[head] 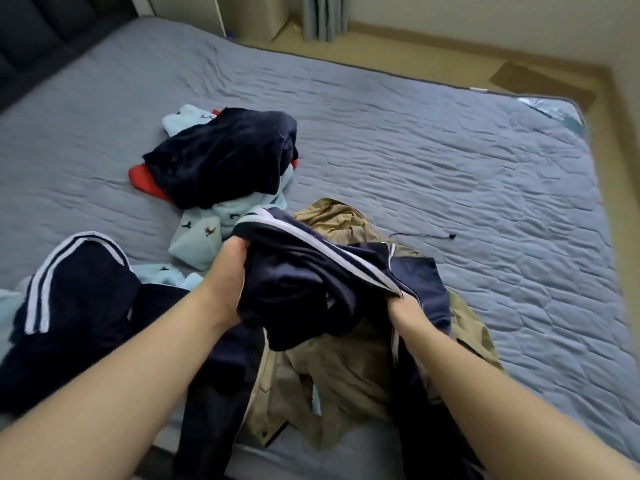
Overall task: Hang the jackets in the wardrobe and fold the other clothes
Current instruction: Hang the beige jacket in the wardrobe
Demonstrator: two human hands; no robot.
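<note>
So we're at the near edge of the bed, and the navy track garment with the white stripes is bunched up between both hands in the middle of the frame, lifted just above a crumpled khaki jacket. Our left hand has its fingers curled into a wad of fabric by the striped edge. Our right hand clutches the other end, fingers mostly buried in cloth, so we can't say exactly how they lie. Honestly we can't tell if it's a jacket or trousers while it's this scrunched, though there's what looks like a zip line on the right side. It looks light, floppy and a bit slick, so we reckon it'll slide and sag rather than hold any shape. Best bet is to find the collar or shoulder seams (or the waistband) and pinch there so it hangs open. Lower left there's another navy striped piece. Left of centre sits a pile: light blue printed fleece, a dark plush garment on top, and something red peeking out. A black cable lies on the cover to the right.
</note>
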